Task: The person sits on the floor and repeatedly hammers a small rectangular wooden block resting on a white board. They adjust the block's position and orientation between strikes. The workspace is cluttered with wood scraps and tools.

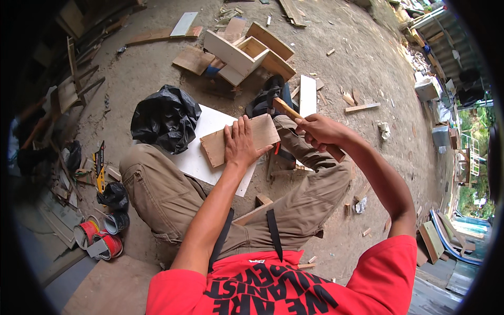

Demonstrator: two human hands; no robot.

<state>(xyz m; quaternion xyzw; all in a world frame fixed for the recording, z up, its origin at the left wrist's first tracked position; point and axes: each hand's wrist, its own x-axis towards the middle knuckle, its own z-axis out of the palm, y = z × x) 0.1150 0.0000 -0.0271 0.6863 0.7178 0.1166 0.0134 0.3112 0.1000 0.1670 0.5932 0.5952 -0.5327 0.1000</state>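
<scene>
My left hand (pixel 239 140) lies with outstretched fingers on a light wooden board (pixel 213 147), pressing it over a white panel (pixel 210 173) between my bent legs. In my right hand (pixel 321 131) is a hammer, gripped by its wooden handle (pixel 286 108) and raised to the right of the board. The hammer's dark head blends with the dark shoe behind it, so its outline is hard to make out. A crumpled black plastic bag (pixel 164 118) sits on the panel's left side, beside the board.
Ahead stands a partly assembled wooden drawer box (pixel 236 55) among loose boards. A white strip (pixel 308 97) lies right of my foot. At left are a handsaw (pixel 100 167) and several cans (pixel 108 245). Wood offcuts (pixel 362 107) and scraps litter the dirt floor.
</scene>
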